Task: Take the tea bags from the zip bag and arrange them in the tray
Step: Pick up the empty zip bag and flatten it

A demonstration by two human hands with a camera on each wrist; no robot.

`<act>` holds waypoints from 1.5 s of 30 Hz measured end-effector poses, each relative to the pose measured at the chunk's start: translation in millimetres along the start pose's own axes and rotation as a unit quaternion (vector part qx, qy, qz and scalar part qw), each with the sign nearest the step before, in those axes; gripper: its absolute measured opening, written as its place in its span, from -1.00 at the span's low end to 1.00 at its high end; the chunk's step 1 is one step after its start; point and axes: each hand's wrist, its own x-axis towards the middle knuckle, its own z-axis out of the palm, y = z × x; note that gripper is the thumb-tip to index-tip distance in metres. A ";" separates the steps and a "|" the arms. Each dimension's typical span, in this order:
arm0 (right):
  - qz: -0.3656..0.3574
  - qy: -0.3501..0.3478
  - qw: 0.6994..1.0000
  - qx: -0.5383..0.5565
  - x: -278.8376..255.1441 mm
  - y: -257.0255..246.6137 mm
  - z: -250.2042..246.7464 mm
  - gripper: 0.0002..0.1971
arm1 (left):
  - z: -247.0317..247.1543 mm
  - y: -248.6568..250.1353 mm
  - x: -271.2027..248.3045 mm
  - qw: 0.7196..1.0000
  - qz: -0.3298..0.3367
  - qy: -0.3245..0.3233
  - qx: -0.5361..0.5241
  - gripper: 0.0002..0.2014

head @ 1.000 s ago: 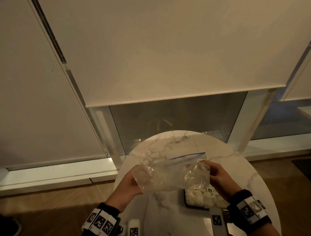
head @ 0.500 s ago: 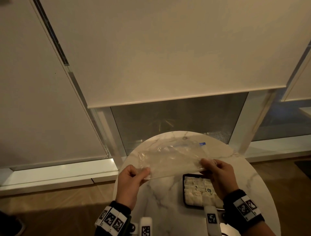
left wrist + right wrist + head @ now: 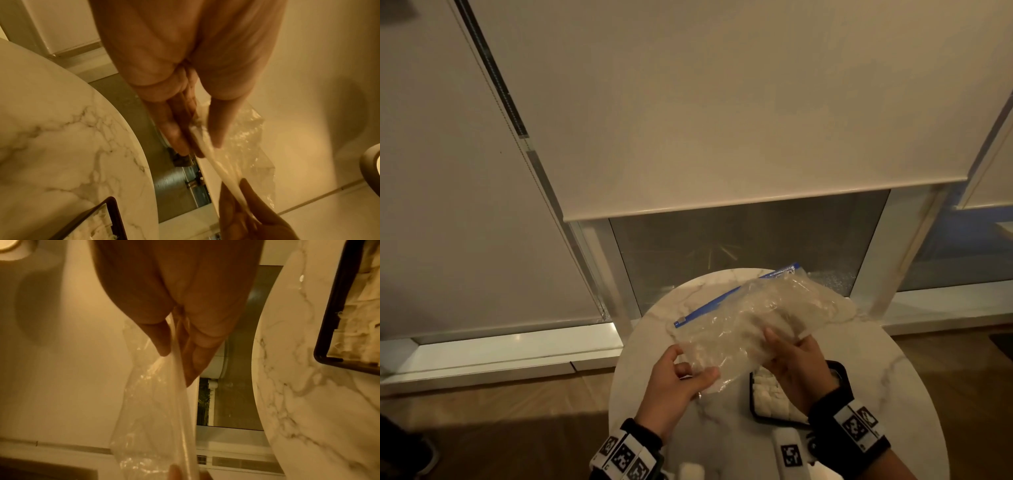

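Note:
A clear zip bag [image 3: 753, 315] with a blue zip strip hangs flat and crumpled above the round marble table [image 3: 876, 394]; I see no tea bags inside it. My left hand [image 3: 688, 371] pinches its near left corner between thumb and fingers. My right hand [image 3: 787, 346] pinches its near edge further right. Both wrist views show thumb and fingers clamped on the plastic film [image 3: 207, 146] [image 3: 172, 369]. Under my right hand a black tray [image 3: 753, 411] holds several white tea bags [image 3: 767, 397], partly hidden by that hand.
The table stands against a low window with white roller blinds [image 3: 722, 120] pulled most of the way down. Wooden floor [image 3: 500, 428] lies to the left and right. The tray's black rim [image 3: 329, 321] shows in the right wrist view.
The bag has turned, its blue zip edge swinging to the far side and up to the right. Both hands have come closer together on its near edge above the tray.

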 end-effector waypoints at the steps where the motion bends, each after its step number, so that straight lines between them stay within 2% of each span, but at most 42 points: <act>1: 0.001 -0.001 1.000 -0.001 -0.3 -3.0 -0.5 -0.56 | -1.8 0.7 -1.3 1.000 -0.012 0.001 -0.012 -0.37; 4: 0.027 -0.011 0.999 -0.015 -2.5 -13.1 -8.3 -0.58 | -16.3 5.7 -1.3 0.994 -0.044 0.034 -0.097 -0.37; 6: 0.057 -0.027 0.997 -0.035 -7.4 -15.8 -12.4 -0.58 | -26.4 14.1 -2.0 0.989 -0.070 0.031 -0.127 -0.38; 10: 0.122 -0.091 0.986 -0.072 -18.4 -13.0 -13.9 -0.61 | -28.1 25.7 -10.4 0.985 -0.133 -0.100 -0.044 -0.19; 13: 0.131 -0.122 0.972 -0.152 -21.6 -10.2 -13.2 -0.66 | -16.8 20.6 -19.1 0.973 -0.133 -0.184 0.049 -0.12; 16: 0.086 -0.146 0.950 -0.262 -25.4 -9.4 -13.3 -0.67 | -1.1 11.7 -26.3 0.976 -0.120 -0.164 0.082 -0.30; 18: 0.058 -0.134 0.938 -0.313 -29.0 -9.5 -14.6 -0.63 | 9.3 5.3 -29.8 0.978 -0.105 -0.150 0.096 -0.39; 22: 0.040 -0.147 0.928 -0.341 -36.3 -7.2 -26.6 -0.44 | 22.7 -7.6 -38.7 0.981 -0.070 -0.105 0.147 -0.50; 24: 0.064 -0.160 0.933 -0.317 -39.1 -7.3 -34.3 -0.36 | 23.3 -13.3 -42.1 0.986 -0.043 -0.081 0.140 -0.46; 26: 0.086 -0.180 0.938 -0.283 -42.4 -9.2 -43.1 -0.36 | 26.0 -15.3 -47.1 0.990 -0.025 -0.070 0.117 -0.37; 29: 0.087 -0.192 0.936 -0.283 -48.0 -11.2 -51.4 -0.39 | 31.9 -17.2 -55.8 0.992 -0.030 -0.102 0.061 -0.20; 34: 0.066 -0.161 0.951 -0.254 -51.7 -12.4 -66.7 -0.67 | 34.5 -24.1 -64.4 0.989 -0.042 -0.141 -0.002 -0.15; 37: 0.059 -0.155 0.951 -0.260 -54.2 -11.3 -71.6 -0.75 | 33.5 -23.8 -68.6 0.987 -0.034 -0.156 0.004 -0.25; 40: -0.022 -0.128 0.944 -0.302 -58.4 -10.5 -71.8 -0.88 | 33.2 -28.2 -67.5 0.995 -0.038 -0.094 0.002 -0.47; 43: -0.046 -0.127 0.935 -0.328 -58.3 -9.7 -62.5 -0.75 | 32.8 -34.6 -70.6 0.992 -0.078 -0.054 -0.085 -0.55; 45: -0.077 -0.135 0.912 -0.378 -53.0 -2.3 -56.6 -0.64 | 28.2 -39.1 -74.7 0.972 -0.126 -0.062 -0.190 -0.59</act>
